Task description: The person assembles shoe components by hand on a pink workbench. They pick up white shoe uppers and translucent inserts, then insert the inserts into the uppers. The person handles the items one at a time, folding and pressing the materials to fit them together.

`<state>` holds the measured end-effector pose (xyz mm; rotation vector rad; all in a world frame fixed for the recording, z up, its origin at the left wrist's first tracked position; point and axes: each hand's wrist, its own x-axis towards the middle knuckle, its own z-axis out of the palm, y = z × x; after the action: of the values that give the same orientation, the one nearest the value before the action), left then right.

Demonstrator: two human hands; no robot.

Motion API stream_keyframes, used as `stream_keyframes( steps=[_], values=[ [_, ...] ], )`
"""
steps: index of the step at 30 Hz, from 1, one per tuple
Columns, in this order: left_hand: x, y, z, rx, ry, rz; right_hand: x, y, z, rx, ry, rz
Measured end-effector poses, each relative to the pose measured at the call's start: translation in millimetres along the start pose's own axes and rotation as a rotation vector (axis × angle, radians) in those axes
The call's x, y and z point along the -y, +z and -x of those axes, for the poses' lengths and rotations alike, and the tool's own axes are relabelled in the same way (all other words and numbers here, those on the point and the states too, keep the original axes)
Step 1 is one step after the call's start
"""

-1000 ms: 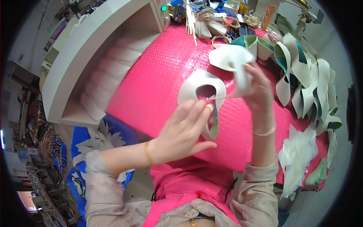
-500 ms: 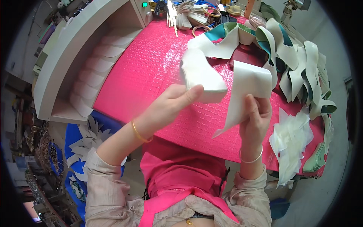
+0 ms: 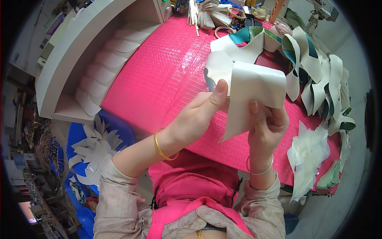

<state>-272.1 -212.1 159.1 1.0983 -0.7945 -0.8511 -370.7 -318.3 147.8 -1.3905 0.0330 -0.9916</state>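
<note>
My left hand [image 3: 195, 117] grips a white shoe upper [image 3: 219, 65] with its thumb on top, and the upper's curved collar edge points away from me. A white curled shoe piece [image 3: 256, 79] is pinched between the thumb and fingers of my right hand [image 3: 267, 125]. That piece bends over at its far end, and a pointed corner hangs toward me. It overlaps the right side of the upper and hides part of it; whether the two touch, I cannot tell. Both hands are raised above the pink table [image 3: 159, 71].
At left, a curved grey machine [image 3: 65, 59] holds a row of white rounded pieces [image 3: 109, 59]. White uppers with green linings [image 3: 314, 59] are heaped at the far right. Thin translucent sheets [image 3: 308, 147] and green pieces [image 3: 329, 175] lie nearer. A blue bin [image 3: 123, 129] holds white scraps.
The upper in my left hand has moved right and tilted, now partly behind the curled piece. My right hand has shifted the curled piece slightly left. The surroundings appear shifted a little to the right.
</note>
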Motion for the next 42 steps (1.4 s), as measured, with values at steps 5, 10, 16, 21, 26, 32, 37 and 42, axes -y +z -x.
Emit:
stream_keyframes(
  steps=[5,10,16,21,26,32,37,42],
  values=[
    [-1,-1,2,0.028,0.0,0.029,-2,0,-1,-0.012,0.011,0.034],
    [-7,5,7,-0.016,0.017,-0.002,-3,2,-1,-0.009,0.027,0.032],
    [-34,-3,-21,-0.054,0.065,-0.178,-9,8,9,-0.017,-0.045,0.082],
    [-56,-2,-54,-0.043,-0.055,-0.184,-11,0,20,-0.113,0.003,0.066],
    [-56,0,-62,-0.096,-0.062,-0.163,-20,-3,12,-0.17,-0.051,0.101],
    [-53,3,-62,-0.07,-0.117,-0.133,-23,-6,17,-0.204,0.006,0.127],
    [-55,5,-58,-0.132,-0.135,-0.072,-35,-8,16,-0.184,-0.023,0.232],
    [-52,5,-60,-0.224,-0.048,0.044,-22,-5,7,-0.149,0.085,0.045]
  ],
)
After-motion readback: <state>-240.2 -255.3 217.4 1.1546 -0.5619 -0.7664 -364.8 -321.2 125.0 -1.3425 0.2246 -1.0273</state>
